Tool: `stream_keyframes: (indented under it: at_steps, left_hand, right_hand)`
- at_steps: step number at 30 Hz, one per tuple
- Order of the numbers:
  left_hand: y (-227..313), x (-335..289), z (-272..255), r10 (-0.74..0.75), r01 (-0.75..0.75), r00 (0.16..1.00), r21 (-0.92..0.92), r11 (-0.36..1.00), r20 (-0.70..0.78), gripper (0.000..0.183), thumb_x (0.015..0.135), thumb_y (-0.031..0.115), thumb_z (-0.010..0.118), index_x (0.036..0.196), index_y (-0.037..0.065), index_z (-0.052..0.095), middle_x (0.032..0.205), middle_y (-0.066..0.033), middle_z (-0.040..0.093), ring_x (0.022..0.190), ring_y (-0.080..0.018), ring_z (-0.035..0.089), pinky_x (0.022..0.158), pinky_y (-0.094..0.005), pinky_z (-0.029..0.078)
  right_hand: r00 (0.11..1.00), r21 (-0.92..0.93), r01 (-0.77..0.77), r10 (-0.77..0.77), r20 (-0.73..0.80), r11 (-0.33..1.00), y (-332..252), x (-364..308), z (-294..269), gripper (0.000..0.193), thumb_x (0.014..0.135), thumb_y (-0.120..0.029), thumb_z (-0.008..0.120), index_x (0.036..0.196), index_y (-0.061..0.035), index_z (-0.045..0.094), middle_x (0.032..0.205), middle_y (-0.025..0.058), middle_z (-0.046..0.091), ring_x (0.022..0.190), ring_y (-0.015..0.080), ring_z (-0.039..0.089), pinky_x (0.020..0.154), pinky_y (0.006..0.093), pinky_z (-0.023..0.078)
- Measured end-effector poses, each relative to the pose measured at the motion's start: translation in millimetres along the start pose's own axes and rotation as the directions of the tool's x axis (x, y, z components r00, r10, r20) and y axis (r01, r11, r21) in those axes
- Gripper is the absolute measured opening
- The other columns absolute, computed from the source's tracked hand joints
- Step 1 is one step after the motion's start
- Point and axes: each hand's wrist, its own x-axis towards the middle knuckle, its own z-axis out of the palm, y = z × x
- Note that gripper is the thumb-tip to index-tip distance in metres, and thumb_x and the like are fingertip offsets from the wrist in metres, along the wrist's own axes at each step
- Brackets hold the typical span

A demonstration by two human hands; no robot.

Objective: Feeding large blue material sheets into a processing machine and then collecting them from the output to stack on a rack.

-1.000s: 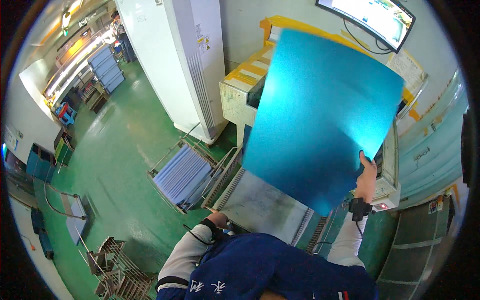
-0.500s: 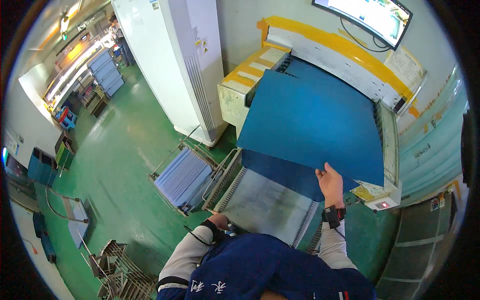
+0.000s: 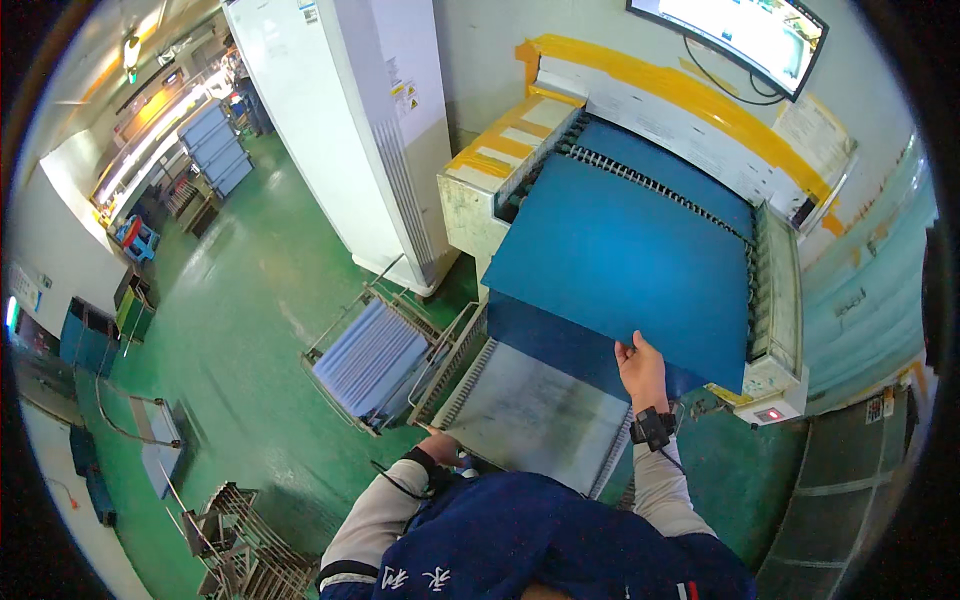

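My right hand (image 3: 641,372) pinches the near edge of a large flat blue sheet (image 3: 625,255), thumb on top and the other fingers partly hidden beneath. The sheet lies tilted over the outlet of a roller machine (image 3: 775,290). Behind it, past a strip of exposed rollers (image 3: 655,185), a second blue sheet (image 3: 665,160) shows. Under the held sheet's near edge is a darker blue surface (image 3: 545,335). In front of me stands a rack with toothed sides (image 3: 540,410), a grey panel in it. My left hand (image 3: 440,447) is closed at its near left corner, fingers partly hidden.
A wire rack of pale blue sheets (image 3: 370,355) stands left of the toothed rack. Beyond it is a tall white cabinet (image 3: 350,130). Metal racks (image 3: 250,545) sit at lower left on the green floor (image 3: 250,330). A monitor (image 3: 740,35) hangs above the machine.
The held blue sheet has slid toward me and slightly left, uncovering rollers between it and the sheet behind. My right hand has shifted left with it. My left hand stays at the rack.
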Motion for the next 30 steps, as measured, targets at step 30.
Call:
stream_keyframes:
  at_steps: [30]
  left_hand:
    - [-11, 12, 14, -0.036, 0.036, 0.997, 0.014, 0.999, 0.062, 0.069, 0.069, 0.061, 0.063, 0.122, 0.016, 0.059, 0.114, -0.0100, 0.064, 0.111, -0.0326, 0.056, 0.101, -0.0706, 0.006]
  right_hand:
    - [0.998, 0.031, 0.043, -0.045, 0.042, 0.999, -9, 55, -8, 0.011, 0.089, -0.010, 0.058, 0.098, -0.0040, 0.056, 0.100, 0.0064, 0.060, 0.090, 0.0186, 0.058, 0.080, 0.0319, 0.052]
